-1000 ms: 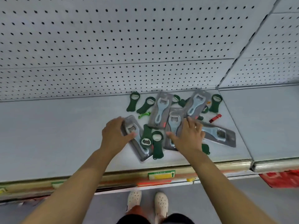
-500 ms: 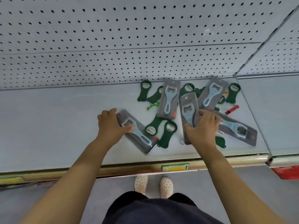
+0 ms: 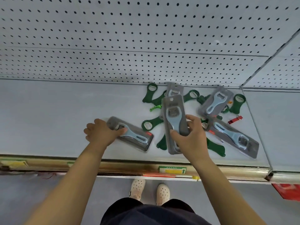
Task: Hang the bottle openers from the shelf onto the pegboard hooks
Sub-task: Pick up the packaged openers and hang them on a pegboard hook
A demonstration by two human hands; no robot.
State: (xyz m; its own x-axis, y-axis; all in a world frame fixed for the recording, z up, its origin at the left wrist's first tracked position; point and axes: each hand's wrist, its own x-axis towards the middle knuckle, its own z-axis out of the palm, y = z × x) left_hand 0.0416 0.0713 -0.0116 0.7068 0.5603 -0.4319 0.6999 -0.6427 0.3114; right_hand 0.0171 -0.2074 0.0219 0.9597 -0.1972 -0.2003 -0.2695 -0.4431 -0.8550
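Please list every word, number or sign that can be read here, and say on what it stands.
No word or number is readable.
Green and yellow label on the shelf edge: print blurred; only a green upward arrow shows.
Yellow label further left on that edge: blurred.
Red tab on the packaged bottle opener under the left hand: too small.

The scene is viewed from one wide-angle camera worn on the head, pointed forward and steeply down. The shelf (image 3: 48, 119) is seen from near, over its front edge, with the pegboard (image 3: 113, 38) above and the floor (image 3: 48, 200) below.
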